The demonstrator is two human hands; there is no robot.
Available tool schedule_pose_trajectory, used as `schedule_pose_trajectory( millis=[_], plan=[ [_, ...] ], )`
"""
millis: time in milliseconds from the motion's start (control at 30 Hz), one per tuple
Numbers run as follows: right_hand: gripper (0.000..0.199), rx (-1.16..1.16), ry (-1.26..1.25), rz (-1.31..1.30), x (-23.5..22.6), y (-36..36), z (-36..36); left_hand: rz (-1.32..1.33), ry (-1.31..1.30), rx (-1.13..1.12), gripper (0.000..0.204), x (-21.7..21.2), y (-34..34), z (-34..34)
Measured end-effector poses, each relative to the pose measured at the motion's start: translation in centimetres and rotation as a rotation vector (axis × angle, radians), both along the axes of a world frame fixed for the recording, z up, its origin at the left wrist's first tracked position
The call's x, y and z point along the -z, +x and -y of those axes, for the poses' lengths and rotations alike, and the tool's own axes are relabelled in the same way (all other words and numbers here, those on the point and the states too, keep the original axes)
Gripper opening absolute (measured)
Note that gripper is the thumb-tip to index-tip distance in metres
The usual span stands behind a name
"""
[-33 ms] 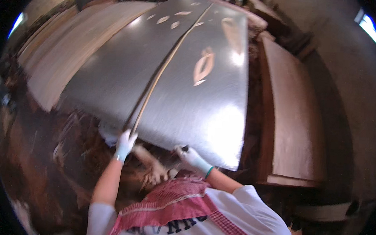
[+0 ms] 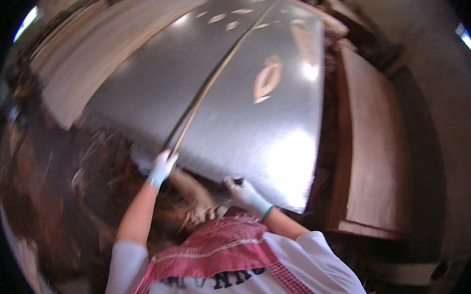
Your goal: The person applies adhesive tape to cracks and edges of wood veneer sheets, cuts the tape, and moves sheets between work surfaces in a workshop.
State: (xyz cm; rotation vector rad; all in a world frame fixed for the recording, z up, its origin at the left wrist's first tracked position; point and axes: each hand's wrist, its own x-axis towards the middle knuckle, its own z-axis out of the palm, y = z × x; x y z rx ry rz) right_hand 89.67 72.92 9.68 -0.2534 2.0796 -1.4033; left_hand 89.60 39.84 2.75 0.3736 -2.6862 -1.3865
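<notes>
My left hand [image 2: 162, 167], in a white glove, is closed round the near end of a long thin tan stick [image 2: 211, 80]. The stick runs away from me over a dark, shiny sheet-like tabletop [image 2: 231, 130], with a dark shadow along its left side. At the tabletop's near edge is my right hand [image 2: 247, 193], also gloved, with its fingers curled round a small black object [image 2: 238, 181]; its kind is unclear. Several pale, leaf-shaped wood pieces [image 2: 217, 18] lie on the far part, and a larger pointed oval one [image 2: 267, 80] lies right of the stick.
A stack of pale wood sheets [image 2: 118, 37] stands along the left side, and another wood stack [image 2: 378, 150] on the right beyond a dark gap. Brown scraps [image 2: 77, 175] cover the floor at the lower left. Pale shredded pieces [image 2: 201, 215] lie below my hands.
The whole view has shifted slightly, so the tabletop and stick appear a little farther right and higher. Both hands keep their grips.
</notes>
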Motion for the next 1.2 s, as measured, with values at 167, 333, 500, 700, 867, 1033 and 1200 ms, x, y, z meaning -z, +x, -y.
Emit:
schedule_pose_trajectory(
  millis=[167, 333, 500, 700, 867, 1033, 1200],
  plan=[
    [0.03, -0.173, -0.352, 0.11, -8.4, -0.8, 3.9, 0.226, 0.739, -0.436, 0.055, -5.9, -7.6, 6.7],
    [0.029, -0.312, -0.718, 0.125, -13.5, 0.6, 8.6, -0.314, 1.631, -0.846, 0.044, -8.8, -10.9, 12.1],
    [0.029, -0.366, -0.722, -0.04, -15.6, 2.0, 12.1, -0.467, 1.923, -0.881, 0.038, -9.3, -13.1, 16.5],
    [0.028, -0.54, -0.892, -0.101, -15.8, 3.7, 15.7, -0.414, 2.022, -0.978, 0.037, -8.3, -12.6, 22.7],
    [0.029, -0.463, -0.712, -0.445, -17.5, 5.7, 21.1, -0.414, 2.092, -0.944, 0.036, -7.9, -11.4, 27.1],
    [0.029, -0.367, -0.613, -0.633, -17.0, 6.2, 23.7, -0.392, 2.106, -0.967, 0.032, -6.9, -11.1, 28.4],
    [0.028, -0.523, -0.672, -0.439, -17.9, 7.5, 23.4, -0.364, 2.099, -0.965, 0.031, -6.0, -10.8, 29.0]
  ],
)
